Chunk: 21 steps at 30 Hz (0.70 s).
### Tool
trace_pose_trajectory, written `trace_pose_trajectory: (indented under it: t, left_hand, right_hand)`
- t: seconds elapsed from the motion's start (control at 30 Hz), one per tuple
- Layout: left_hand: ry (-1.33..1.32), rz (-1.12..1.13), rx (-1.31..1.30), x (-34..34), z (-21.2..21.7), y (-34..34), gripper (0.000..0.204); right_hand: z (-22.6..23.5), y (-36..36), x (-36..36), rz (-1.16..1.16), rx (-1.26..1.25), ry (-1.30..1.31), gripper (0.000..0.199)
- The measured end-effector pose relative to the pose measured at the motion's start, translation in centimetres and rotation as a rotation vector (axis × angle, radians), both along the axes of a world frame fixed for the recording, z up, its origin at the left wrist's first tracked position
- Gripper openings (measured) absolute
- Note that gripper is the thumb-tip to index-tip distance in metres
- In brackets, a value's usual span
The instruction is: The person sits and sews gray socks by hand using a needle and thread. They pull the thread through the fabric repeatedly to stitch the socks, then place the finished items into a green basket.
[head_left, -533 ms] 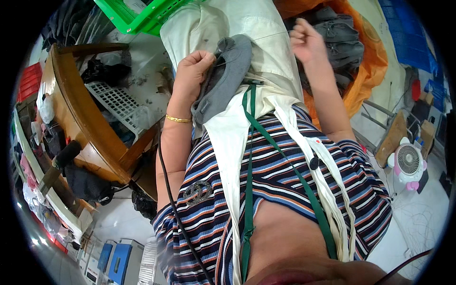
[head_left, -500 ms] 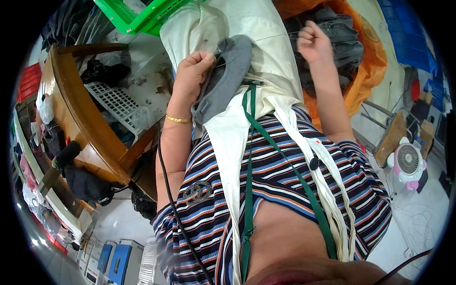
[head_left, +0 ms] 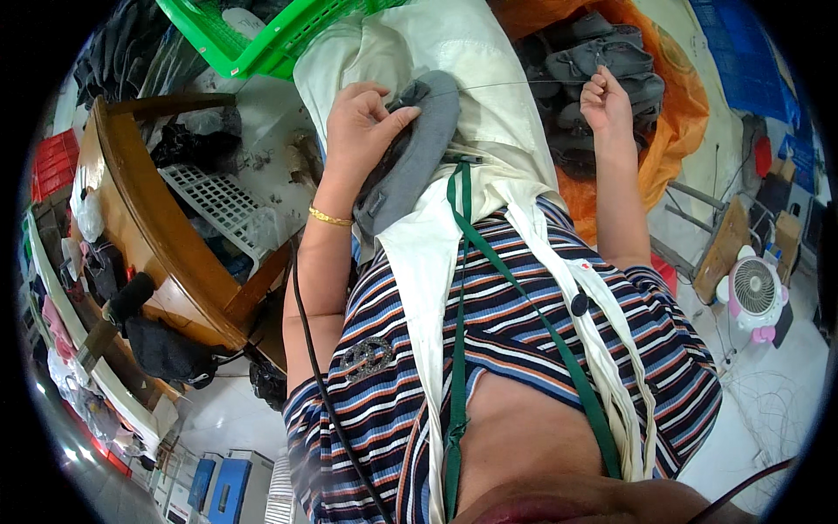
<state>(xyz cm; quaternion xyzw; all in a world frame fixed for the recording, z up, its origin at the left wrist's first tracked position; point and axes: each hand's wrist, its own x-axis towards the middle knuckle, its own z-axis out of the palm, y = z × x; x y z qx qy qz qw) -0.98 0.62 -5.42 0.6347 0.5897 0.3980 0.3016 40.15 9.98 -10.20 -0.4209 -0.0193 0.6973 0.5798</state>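
A grey fabric shoe upper (head_left: pixel 419 162) rests across my lap on the white apron (head_left: pixel 497 96), its sole side and inner opening turned partly toward my left. My left hand (head_left: pixel 362 131) grips its far end, thumb pressed on the edge and fingers curled. From that end a thin dark thread (head_left: pixel 515 83) runs taut to the right. My closed right hand (head_left: pixel 605 103) is raised at the thread's other end, thumb and fingertips pinched. Whether a needle is between those fingertips is too small to tell.
An orange sack (head_left: pixel 676 122) holding several grey shoe uppers (head_left: pixel 602 52) stands at the far right. A green plastic crate (head_left: pixel 288 39) lies beyond my lap. To the left are a curved wooden chair (head_left: pixel 148 227) and a white plastic basket (head_left: pixel 214 196). A small fan (head_left: pixel 752 288) stands at the right.
My right hand has moved slightly right and a little down, keeping the thread stretched. The fingers of my left hand have shifted on the shoe upper, the thumb now extended along its edge.
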Motion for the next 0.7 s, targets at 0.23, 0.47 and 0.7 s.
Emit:
trace_pose_trajectory:
  t: [0.23,0.47,0.7]
  left_hand:
    - [-0.235,-0.035,-0.263,0.1,-2.6,1.0,0.028]
    - [-0.237,0.078,-0.276,1.7,-1.2,1.1,0.034]
    - [-0.359,-0.001,-0.360,0.5,-2.8,1.4,0.038]
  right_hand:
    - [1.5,0.1,0.0,0.022,0.058,-0.055,0.010]
    - [1.5,-0.1,7.0,-0.037,0.060,-0.011,0.023]
    - [3.4,-0.8,2.8,-0.049,0.325,-0.609,0.006]
